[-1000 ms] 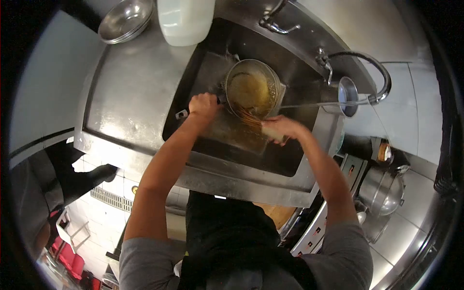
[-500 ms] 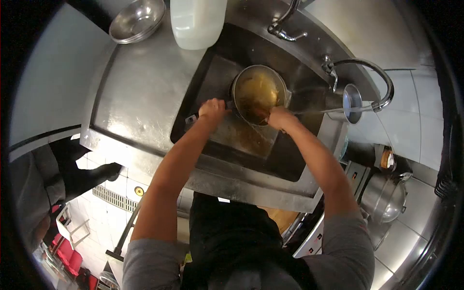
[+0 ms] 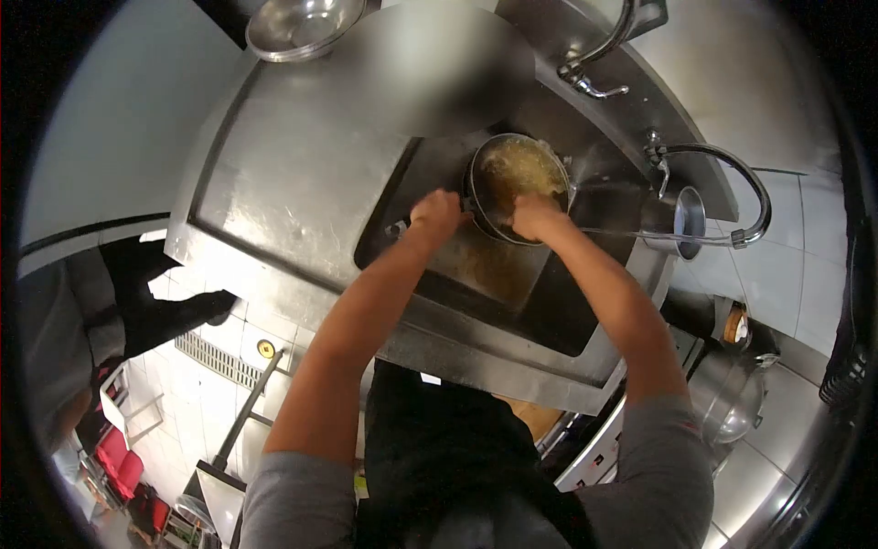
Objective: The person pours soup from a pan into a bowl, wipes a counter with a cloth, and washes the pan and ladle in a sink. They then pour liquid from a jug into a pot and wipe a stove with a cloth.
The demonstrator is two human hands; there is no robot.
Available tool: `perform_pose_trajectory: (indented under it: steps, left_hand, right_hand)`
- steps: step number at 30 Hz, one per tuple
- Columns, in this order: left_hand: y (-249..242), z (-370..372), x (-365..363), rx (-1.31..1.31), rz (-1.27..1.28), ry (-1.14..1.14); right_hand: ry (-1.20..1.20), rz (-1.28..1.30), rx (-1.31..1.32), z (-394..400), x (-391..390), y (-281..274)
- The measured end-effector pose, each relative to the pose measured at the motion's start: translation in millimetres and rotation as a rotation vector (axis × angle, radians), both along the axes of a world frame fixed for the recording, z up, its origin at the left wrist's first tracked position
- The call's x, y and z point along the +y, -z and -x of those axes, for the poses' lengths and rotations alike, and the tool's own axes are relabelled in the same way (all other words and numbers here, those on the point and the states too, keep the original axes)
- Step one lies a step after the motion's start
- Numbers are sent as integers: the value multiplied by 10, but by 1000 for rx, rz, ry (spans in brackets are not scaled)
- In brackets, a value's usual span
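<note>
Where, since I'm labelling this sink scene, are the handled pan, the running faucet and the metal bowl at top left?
Handled pan (image 3: 473, 174), head view: picture-left part of its rim.
Running faucet (image 3: 763, 197), head view: bend of its spout.
Metal bowl (image 3: 305, 29), head view: its inside bottom.

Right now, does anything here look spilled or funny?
Yes: brownish liquid lies in the dark metal sink, outside the round metal pan, perhaps splashed out. Also, a big blurred grey oval shape hides part of the shiny steel counter; I can't tell what it is.
</note>
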State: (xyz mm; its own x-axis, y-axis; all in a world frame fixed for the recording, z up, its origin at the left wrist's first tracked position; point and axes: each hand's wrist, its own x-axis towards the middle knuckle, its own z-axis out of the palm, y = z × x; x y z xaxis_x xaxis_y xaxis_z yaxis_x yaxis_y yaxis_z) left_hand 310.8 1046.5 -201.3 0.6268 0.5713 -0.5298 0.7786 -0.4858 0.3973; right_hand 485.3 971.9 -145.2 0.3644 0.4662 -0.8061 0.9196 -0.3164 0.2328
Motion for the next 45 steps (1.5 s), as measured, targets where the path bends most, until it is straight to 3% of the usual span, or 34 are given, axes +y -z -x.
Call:
perform_pose_trajectory:
  steps: [2, 3, 4, 6, 9, 10, 12, 14, 16, 18, 20, 22, 23, 25, 27, 29, 32, 34, 35, 38, 40, 42, 45]
  left_hand:
    - [-4, -3, 19, 7, 22, 7]
    - [10, 9, 10, 5, -4, 40]
    - [9, -3, 4, -3, -34, 80]
    - [-54, -59, 47, 2, -33, 72]
    - [-60, -28, 22, 0, -28, 57]
    - [-15, 5, -14, -9, -19, 56]
    - [126, 8, -4, -26, -58, 62]
    - [131, 15, -135, -40, -76, 108]
    - [-48, -59, 5, 73, 21, 130]
    - [-14, -36, -64, 63, 8, 91]
    - [7, -36, -54, 53, -3, 49]
    - [21, -46, -36, 1, -11, 45]
    - [4, -26, -76, 6, 6, 46]
    - [-127, -42, -66, 56, -53, 153]
    - [-152, -99, 0, 81, 6, 91]
    - [-135, -79, 18, 110, 91, 29]
    - [-92, -79, -27, 54, 55, 72]
    - [-126, -48, -4, 99, 10, 101]
    - [-126, -50, -10, 101, 12, 107]
    - [-116, -61, -61, 73, -56, 150]
    - [-67, -89, -40, 89, 25, 80]
    - [-81, -74, -86, 66, 18, 68]
    - [13, -46, -63, 43, -37, 62]
  right_hand:
    - [77, -35, 264, 242, 13, -686]
    - [175, 42, 267, 170, 49, -787]
    - [209, 75, 194, -15, 76, -573]
    - [-149, -128, -60, -670, -14, 520]
    - [-304, 35, -49, -171, 122, 181]
    - [-134, -227, 11, -22, -52, 127]
    - [-323, -387, 141, 61, -305, -50]
    - [145, 42, 242, 172, 113, -747]
    - [203, 119, 145, -149, 272, -283]
    - [-106, -270, -13, -358, 166, 282]
    - [22, -258, -21, 10, 9, 156]
    - [-142, -284, 102, 300, -89, -286]
    - [-171, -155, 121, 315, -41, -402]
    - [-60, -190, 60, 110, 49, -187]
    - [66, -181, 13, -205, 298, 60]
    - [-7, -188, 22, -214, 196, 315]
    - [-89, -121, 111, 14, -153, -344]
    - [-50, 94, 204, 75, -248, -737]
    - [5, 27, 158, 42, -263, -749]
    - [-50, -124, -68, -520, -242, 356]
    - [67, -151, -109, -464, -124, 409]
    - [-44, -215, 159, -328, -307, 313]
    - [29, -7, 241, -15, -65, -688]
